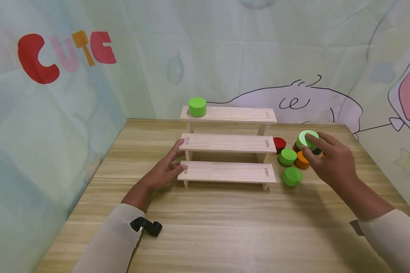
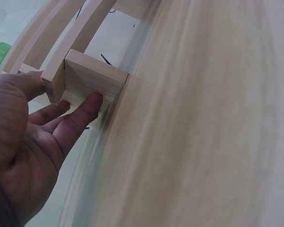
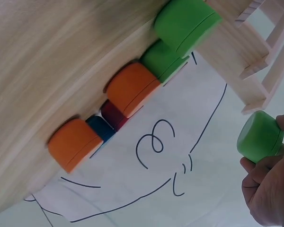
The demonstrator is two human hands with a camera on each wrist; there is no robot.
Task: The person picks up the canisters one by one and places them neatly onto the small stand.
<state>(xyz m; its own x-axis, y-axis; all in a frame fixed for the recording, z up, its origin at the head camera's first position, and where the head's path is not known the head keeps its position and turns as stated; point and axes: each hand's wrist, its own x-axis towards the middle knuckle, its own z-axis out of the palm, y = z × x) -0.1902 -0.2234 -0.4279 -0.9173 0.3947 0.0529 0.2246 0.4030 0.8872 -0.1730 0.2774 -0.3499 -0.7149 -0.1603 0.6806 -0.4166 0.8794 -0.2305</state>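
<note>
A three-step wooden stand [image 1: 225, 172] stands on the table. My left hand [image 1: 164, 168] holds its left end, with the thumb on the lowest step and other fingers against the end and leg; the left wrist view shows this hand [image 2: 42, 142] at the step's corner. A green round block [image 1: 197, 107] sits at the left of the top step. On the right, my right hand [image 1: 335, 159] pinches another green round block [image 1: 305, 140] between thumb and fingers. In the right wrist view that block [image 3: 260, 137] is held in the air.
Right of the stand lie a red block [image 1: 279, 144], two green blocks [image 1: 292, 176], orange blocks [image 1: 302, 160] and a dark blue one [image 3: 100, 128]. A printed cloth backdrop [image 1: 225, 57] rises behind the table [image 1: 225, 231] and at both sides.
</note>
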